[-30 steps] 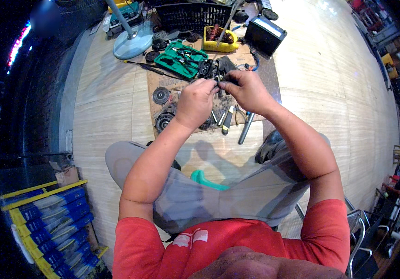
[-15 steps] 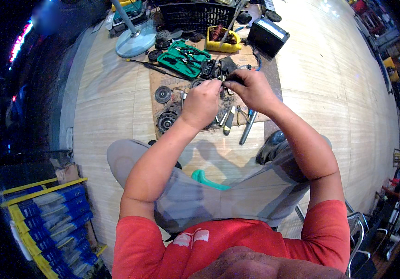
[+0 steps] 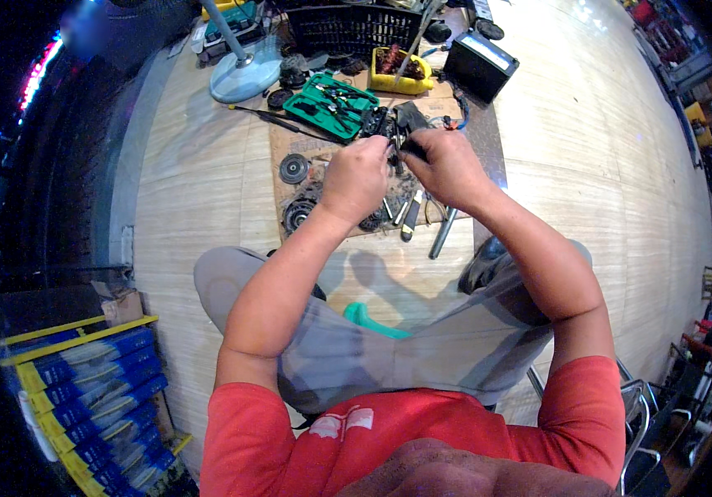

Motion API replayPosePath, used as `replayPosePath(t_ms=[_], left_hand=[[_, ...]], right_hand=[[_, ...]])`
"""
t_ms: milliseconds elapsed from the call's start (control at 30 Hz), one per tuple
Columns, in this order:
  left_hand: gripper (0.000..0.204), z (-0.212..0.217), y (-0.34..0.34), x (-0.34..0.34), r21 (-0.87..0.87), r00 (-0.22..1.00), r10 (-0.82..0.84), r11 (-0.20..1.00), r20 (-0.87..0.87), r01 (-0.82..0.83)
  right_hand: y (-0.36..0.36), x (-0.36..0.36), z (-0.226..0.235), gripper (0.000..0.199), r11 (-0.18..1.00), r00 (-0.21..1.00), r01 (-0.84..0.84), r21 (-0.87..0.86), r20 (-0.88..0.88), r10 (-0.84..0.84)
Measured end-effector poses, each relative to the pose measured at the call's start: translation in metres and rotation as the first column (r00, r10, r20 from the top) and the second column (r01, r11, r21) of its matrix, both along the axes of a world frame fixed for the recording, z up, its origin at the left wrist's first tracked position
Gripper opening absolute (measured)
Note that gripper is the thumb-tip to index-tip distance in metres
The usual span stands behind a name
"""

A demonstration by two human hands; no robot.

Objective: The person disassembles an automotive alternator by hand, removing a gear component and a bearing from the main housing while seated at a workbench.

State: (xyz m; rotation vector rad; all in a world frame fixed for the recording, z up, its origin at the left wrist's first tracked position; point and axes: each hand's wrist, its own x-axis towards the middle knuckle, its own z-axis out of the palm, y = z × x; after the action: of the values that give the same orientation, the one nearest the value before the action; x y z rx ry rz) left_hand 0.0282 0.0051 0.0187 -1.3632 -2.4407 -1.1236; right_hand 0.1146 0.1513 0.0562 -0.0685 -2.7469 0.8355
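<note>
My left hand (image 3: 357, 176) and my right hand (image 3: 450, 167) meet over a worn cardboard mat (image 3: 277, 137). The fingers of both are pinched close together. Something small and dark shows at the right fingertips, too small to name; what the left fingers hold is hidden. Just beyond the hands lies a cluster of dark greasy machine parts (image 3: 375, 122). Nearer me are a black-and-yellow utility knife (image 3: 410, 217), pliers (image 3: 434, 209) and a metal tube (image 3: 443, 234). A round black disc (image 3: 293, 168) and a ring-shaped part (image 3: 299, 214) lie left of my left hand.
Behind the mat are an open green tool case (image 3: 331, 106), a yellow cut-down container (image 3: 397, 76), a black crate (image 3: 352, 31) and a black battery (image 3: 482, 66). A pale round stand base (image 3: 245, 80) stands far left. Blue-and-yellow packages (image 3: 99, 398) fill a rack lower left.
Both hands stay close together over the mat. The right fingers have shifted slightly, and the fingertips are a little farther apart. The whole view has moved slightly.
</note>
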Motion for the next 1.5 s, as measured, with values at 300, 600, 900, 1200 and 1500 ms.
replayPosePath(t_ms=[300,600,900,1200,1500], left_hand=[[0.008,0.010,-0.005,0.004,-0.290,0.983,-0.181,0.940,0.020,0.179],[0.017,0.015,-0.007,-0.001,0.102,0.856,-0.323,0.946,0.403,0.308],[0.012,0.021,-0.003,0.003,0.134,0.928,-0.027,0.991,0.373,-0.024],[0.006,-0.001,-0.003,0.004,0.015,1.000,-0.009,1.000,-0.018,0.009],[0.009,0.000,-0.002,0.011,-0.017,0.999,0.031,0.999,-0.012,-0.031]], right_hand=[[0.018,0.004,0.000,0.013,0.950,0.961,-0.274,0.151,0.087,0.264],[0.030,0.001,0.011,0.018,0.946,0.978,-0.111,-0.304,0.137,0.158],[0.005,-0.002,0.003,0.018,0.972,0.997,-0.078,-0.220,-0.025,0.074],[0.005,-0.006,-0.019,0.025,0.855,0.954,0.191,-0.482,0.295,-0.047],[0.001,-0.006,-0.023,0.024,0.900,0.984,0.159,-0.406,0.139,-0.111]])
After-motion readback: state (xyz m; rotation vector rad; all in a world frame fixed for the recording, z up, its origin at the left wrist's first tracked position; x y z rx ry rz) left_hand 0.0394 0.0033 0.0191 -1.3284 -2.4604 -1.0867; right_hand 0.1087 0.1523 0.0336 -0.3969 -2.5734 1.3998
